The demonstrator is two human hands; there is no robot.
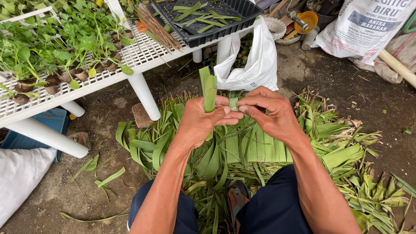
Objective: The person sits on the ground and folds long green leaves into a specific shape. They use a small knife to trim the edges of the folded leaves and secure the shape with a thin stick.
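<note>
Clenched around a folded strip of long green palm leaf (209,92), the left hand (200,122) holds it upright above the heap of cut green leaves (242,147) on the dirt ground. Pinching the strip's lower end, the right hand (269,113) meets it fingertip to fingertip. Such a leaf looks light, springy and easily creased, best gripped near the fold.

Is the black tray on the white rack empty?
No, the black tray on the white rack holds several loose green leaf strips spread over its bottom.
</note>
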